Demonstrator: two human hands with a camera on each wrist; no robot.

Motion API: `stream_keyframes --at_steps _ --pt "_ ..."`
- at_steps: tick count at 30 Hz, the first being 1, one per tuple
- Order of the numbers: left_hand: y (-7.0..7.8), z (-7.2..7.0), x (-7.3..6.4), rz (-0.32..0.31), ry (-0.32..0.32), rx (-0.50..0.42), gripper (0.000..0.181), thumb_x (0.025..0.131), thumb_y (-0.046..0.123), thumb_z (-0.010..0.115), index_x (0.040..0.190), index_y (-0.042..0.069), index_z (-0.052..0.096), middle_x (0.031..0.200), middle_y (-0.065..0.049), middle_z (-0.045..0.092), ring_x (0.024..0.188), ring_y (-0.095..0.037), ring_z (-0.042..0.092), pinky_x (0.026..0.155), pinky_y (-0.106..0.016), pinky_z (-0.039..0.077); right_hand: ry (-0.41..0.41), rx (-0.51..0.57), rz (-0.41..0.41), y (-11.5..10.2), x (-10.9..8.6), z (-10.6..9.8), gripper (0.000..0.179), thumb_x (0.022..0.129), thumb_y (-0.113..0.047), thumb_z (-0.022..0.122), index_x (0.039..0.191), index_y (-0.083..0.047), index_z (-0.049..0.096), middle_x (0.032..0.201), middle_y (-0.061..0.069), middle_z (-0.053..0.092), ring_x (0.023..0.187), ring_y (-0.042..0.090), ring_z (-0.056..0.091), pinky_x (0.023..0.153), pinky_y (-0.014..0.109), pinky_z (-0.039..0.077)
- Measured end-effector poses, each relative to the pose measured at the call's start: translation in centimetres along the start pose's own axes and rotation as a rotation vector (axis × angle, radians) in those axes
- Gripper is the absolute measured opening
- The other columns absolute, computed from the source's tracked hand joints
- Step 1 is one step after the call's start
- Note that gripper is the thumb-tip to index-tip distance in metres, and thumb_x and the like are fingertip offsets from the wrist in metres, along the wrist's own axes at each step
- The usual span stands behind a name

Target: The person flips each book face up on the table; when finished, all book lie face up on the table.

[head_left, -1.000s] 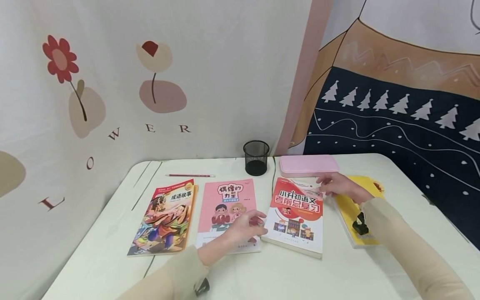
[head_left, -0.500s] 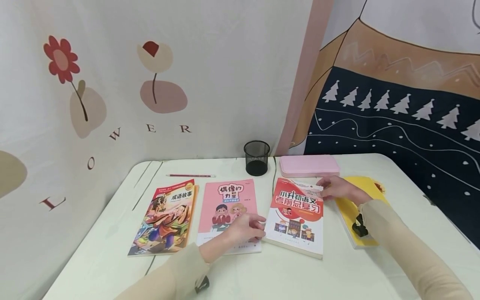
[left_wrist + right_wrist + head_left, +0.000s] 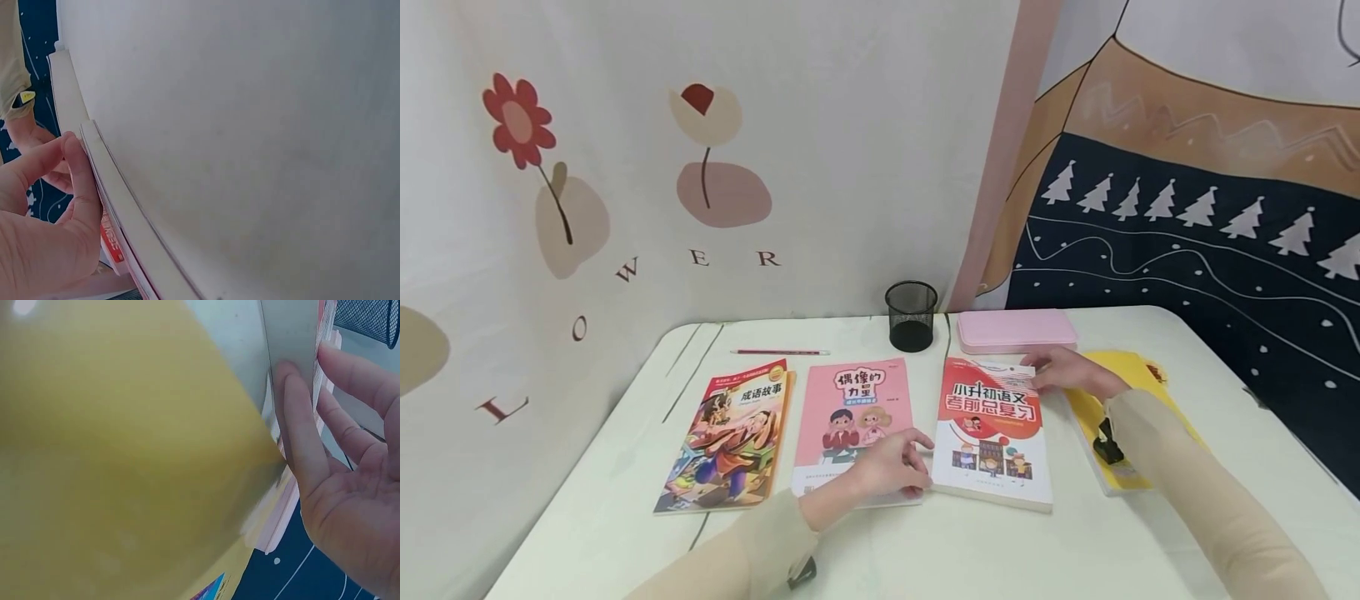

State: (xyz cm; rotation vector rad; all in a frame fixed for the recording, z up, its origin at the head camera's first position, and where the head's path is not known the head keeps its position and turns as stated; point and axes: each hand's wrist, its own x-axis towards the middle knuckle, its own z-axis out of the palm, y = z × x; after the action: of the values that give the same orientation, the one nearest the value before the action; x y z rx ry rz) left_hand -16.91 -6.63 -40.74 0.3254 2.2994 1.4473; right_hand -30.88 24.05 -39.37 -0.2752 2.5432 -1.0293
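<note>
A thick red-and-white book (image 3: 992, 429) lies flat on the table, its cover printed with cartoon children. At its left edge, near the lower corner, is my left hand (image 3: 891, 465), fingertips at the side; in the left wrist view the thumb and index tips come together beside the edges. My right hand (image 3: 1067, 371) grips the upper right corner. Seen from the right wrist, one finger (image 3: 303, 419) lies along the white page edge while another touches the cover side. Below my left hand is a pink book (image 3: 842, 417), partly covered by it.
A yellow book (image 3: 1131, 479) lies under my right forearm. Left of the pink book is a colourful storybook (image 3: 730, 442). Along the back are a pencil (image 3: 781, 352), a black mesh pen holder (image 3: 912, 317) and a pink pencil case (image 3: 1017, 332). Printed cloth hangs behind the table.
The red-and-white book has turned slightly, its upper end shifting left and its lower end right. My right hand has moved left with its corner; my left hand stays at its left edge.
</note>
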Motion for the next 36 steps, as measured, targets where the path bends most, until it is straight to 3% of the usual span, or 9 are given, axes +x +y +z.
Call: stream_keyframes --at_steps 15,25,36 --pt "0.3 1.0 -0.6 -0.041 -0.057 -0.046 0.036 0.073 0.003 0.069 0.105 0.006 0.052 0.069 -0.006 0.059 0.057 -0.02 0.059 0.055 -0.03 0.051 -0.013 0.002 0.027 -1.0 1.3 0.4 0.051 0.078 -0.021 0.066 0.123 -0.007 0.048 0.116 0.015 0.044 0.103 0.03 0.04 0.089 0.045 0.037" --pt "0.4 1.0 -0.7 -0.042 -0.069 -0.052 0.035 0.075 0.004 0.068 0.106 0.006 0.052 0.069 -0.006 0.06 0.057 -0.021 0.059 0.055 -0.031 0.051 -0.045 0.032 0.011 -1.0 1.6 0.5 0.052 0.078 -0.021 0.065 0.125 -0.007 0.046 0.115 0.015 0.044 0.101 0.029 0.042 0.087 0.04 0.041" --pt "0.7 0.1 -0.8 -0.017 -0.08 -0.108 0.035 0.076 0.008 0.067 0.109 0.009 0.054 0.077 -0.007 0.058 0.06 -0.021 0.06 0.056 -0.031 0.051 0.013 -0.002 -0.05 -0.1 -0.3 -0.1 0.056 0.08 -0.02 0.063 0.128 -0.002 0.041 0.117 0.019 0.045 0.096 0.029 0.049 0.079 0.034 0.047"
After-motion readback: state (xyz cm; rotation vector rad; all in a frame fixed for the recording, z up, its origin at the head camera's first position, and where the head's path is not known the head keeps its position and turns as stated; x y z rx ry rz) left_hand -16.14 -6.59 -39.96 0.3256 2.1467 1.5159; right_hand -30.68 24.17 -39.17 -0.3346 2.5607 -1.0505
